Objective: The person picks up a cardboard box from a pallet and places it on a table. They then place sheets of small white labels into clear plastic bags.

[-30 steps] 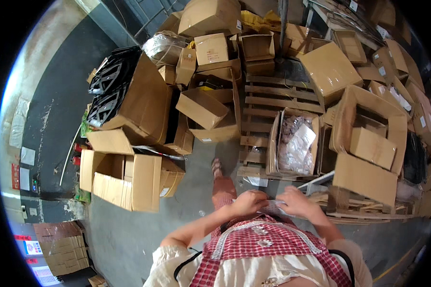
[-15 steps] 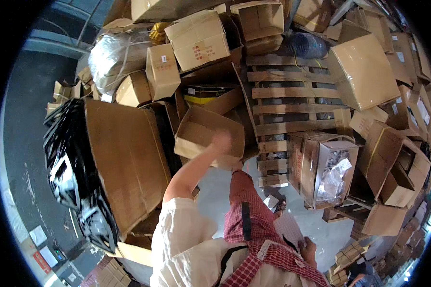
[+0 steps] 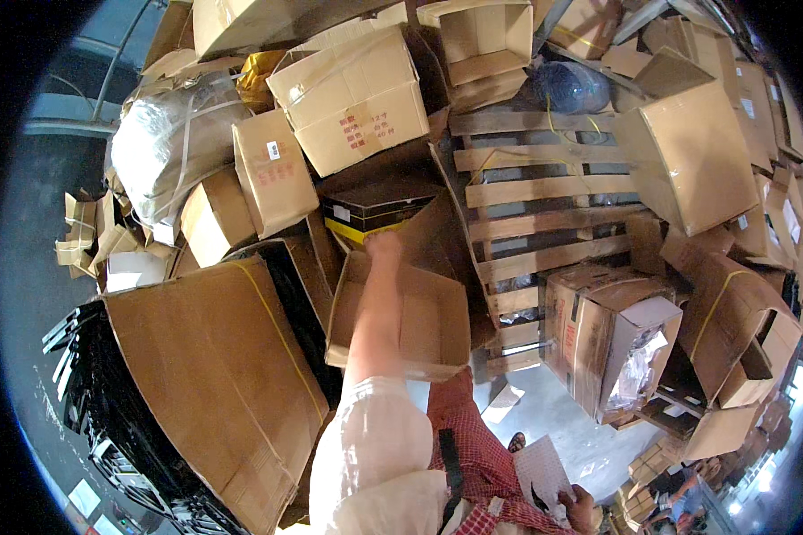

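My left arm, in a white sleeve, reaches far forward over an open brown carton [image 3: 433, 312]. At its end, my left hand [image 3: 382, 241] is against the yellow lower edge of a black and yellow box [image 3: 379, 214], which sits inside a large open carton [image 3: 455, 205]. Its fingers are small and partly hidden, so their grip does not show. Low at the right, my right hand [image 3: 580, 508] holds a white sheet of paper [image 3: 544, 468] beside my red checked apron [image 3: 482, 437]; its fingers are closed on the sheet's edge.
Left of my arm leans a big brown carton [image 3: 214, 374] with black wrapped goods [image 3: 89, 383] behind it. Ahead are a printed closed carton [image 3: 357, 107] and a plastic-wrapped bundle [image 3: 169, 143]. A wooden pallet [image 3: 553, 192] and a taped carton [image 3: 589, 330] lie to the right.
My left hand has moved forward from over the open carton to the black and yellow box. The view has shifted, and the right hand still holds the paper.
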`<state>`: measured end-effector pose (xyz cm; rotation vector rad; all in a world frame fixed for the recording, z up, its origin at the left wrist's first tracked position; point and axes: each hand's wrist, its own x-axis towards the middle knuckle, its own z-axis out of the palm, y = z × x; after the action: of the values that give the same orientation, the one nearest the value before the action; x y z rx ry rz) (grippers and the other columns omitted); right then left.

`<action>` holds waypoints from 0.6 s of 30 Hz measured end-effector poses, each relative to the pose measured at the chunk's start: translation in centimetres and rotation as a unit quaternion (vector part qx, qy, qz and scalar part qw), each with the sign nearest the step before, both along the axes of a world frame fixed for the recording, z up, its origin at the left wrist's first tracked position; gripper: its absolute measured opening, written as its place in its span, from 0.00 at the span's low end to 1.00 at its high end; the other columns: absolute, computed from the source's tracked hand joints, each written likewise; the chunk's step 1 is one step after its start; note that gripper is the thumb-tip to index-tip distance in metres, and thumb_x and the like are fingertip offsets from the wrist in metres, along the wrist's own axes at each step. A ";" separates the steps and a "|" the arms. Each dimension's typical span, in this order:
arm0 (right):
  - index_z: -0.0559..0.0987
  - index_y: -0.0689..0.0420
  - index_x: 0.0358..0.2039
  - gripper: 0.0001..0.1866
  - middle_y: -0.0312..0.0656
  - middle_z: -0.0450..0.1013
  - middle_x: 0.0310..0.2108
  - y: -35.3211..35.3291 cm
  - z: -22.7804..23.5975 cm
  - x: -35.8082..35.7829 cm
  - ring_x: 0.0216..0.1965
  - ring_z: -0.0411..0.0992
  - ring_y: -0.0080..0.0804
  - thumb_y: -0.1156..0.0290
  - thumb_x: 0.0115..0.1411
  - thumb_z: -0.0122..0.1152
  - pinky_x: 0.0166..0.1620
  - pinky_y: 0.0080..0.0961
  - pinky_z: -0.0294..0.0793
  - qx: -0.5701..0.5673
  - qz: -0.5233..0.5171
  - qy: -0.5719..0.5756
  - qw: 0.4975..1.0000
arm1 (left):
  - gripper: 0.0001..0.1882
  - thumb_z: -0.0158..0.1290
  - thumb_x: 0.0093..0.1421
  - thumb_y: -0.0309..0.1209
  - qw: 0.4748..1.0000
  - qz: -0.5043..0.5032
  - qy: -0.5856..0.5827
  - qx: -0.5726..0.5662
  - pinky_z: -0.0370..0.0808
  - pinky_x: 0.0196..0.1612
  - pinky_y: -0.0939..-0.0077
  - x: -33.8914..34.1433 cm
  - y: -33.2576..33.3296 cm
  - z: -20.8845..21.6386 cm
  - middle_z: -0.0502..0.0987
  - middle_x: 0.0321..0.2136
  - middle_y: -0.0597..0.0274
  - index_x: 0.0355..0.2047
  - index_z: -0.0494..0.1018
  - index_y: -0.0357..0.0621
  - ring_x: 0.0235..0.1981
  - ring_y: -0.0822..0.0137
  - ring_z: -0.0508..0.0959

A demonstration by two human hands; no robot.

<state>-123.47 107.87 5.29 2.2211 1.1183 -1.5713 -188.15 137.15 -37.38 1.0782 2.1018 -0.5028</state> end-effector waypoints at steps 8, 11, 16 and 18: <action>0.81 0.65 0.33 0.16 0.53 0.77 0.25 0.9 -1.5 -4.5 0.28 0.77 0.37 0.64 0.52 0.68 0.35 0.34 0.74 0.070 0.106 -0.094 0.987 | 0.16 0.56 0.51 0.40 0.955 -0.033 -0.070 0.286 0.67 0.51 0.50 -2.8 2.0 14.3 0.83 0.33 0.51 0.36 0.81 0.45 0.42 0.52 0.80; 0.81 0.65 0.35 0.17 0.57 0.78 0.29 2.5 -2.5 -5.7 0.32 0.79 0.50 0.63 0.51 0.67 0.38 0.40 0.75 0.091 0.126 -0.075 0.985 | 0.18 0.59 0.50 0.39 0.950 -0.032 -0.133 0.280 0.72 0.44 0.54 -4.1 0.6 20.0 0.82 0.33 0.49 0.38 0.81 0.42 0.40 0.51 0.80; 0.80 0.63 0.35 0.17 0.55 0.78 0.28 5.6 -3.6 -6.3 0.32 0.78 0.48 0.62 0.52 0.66 0.38 0.40 0.75 0.101 0.140 -0.042 0.984 | 0.18 0.64 0.47 0.36 0.839 0.100 -0.302 0.440 0.77 0.42 0.63 -3.6 -7.8 21.0 0.83 0.34 0.50 0.37 0.81 0.39 0.39 0.49 0.81; 0.80 0.63 0.34 0.15 0.53 0.77 0.26 6.5 -2.8 -8.1 0.30 0.77 0.45 0.63 0.54 0.64 0.37 0.39 0.74 0.148 0.117 -0.025 0.982 | 0.13 0.57 0.44 0.31 0.864 -0.094 -0.189 0.458 0.77 0.36 0.59 -0.4 -8.3 27.5 0.82 0.30 0.51 0.32 0.80 0.42 0.33 0.48 0.81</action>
<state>-131.57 114.33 2.52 2.1859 1.6212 -1.3182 -188.55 128.84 -9.87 1.7320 1.8631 0.6797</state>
